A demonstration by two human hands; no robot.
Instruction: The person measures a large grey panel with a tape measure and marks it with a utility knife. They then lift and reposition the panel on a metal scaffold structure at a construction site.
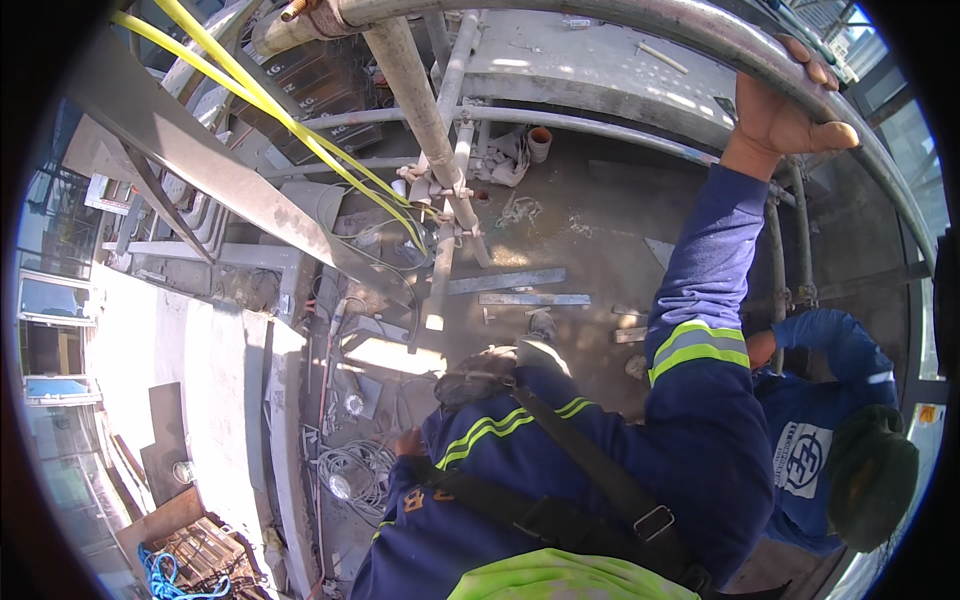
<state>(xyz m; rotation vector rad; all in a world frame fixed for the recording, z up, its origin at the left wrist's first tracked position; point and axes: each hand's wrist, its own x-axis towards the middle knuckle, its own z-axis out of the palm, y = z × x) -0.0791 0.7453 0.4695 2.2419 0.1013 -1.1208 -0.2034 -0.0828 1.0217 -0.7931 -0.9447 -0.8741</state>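
My right hand (772, 112) is raised at the upper right, its fingers hooked over a thick grey scaffold tube (700, 25) and its thumb below. The tube curves across the top of the view. A blue sleeve with a reflective band covers the raised arm. Low by my side, my left hand (408, 441) shows only in part next to my jacket; its fingers cannot be made out. A dark pouch (478, 378) hangs at my front.
A co-worker in a blue top (800, 420) stands close on my right. Scaffold poles (415, 90) and yellow hoses (270, 105) cross ahead. Metal strips (535, 299) lie on the floor. At left are coiled cable (357, 470), a concrete ledge (225, 400) and blue rope (165, 575).
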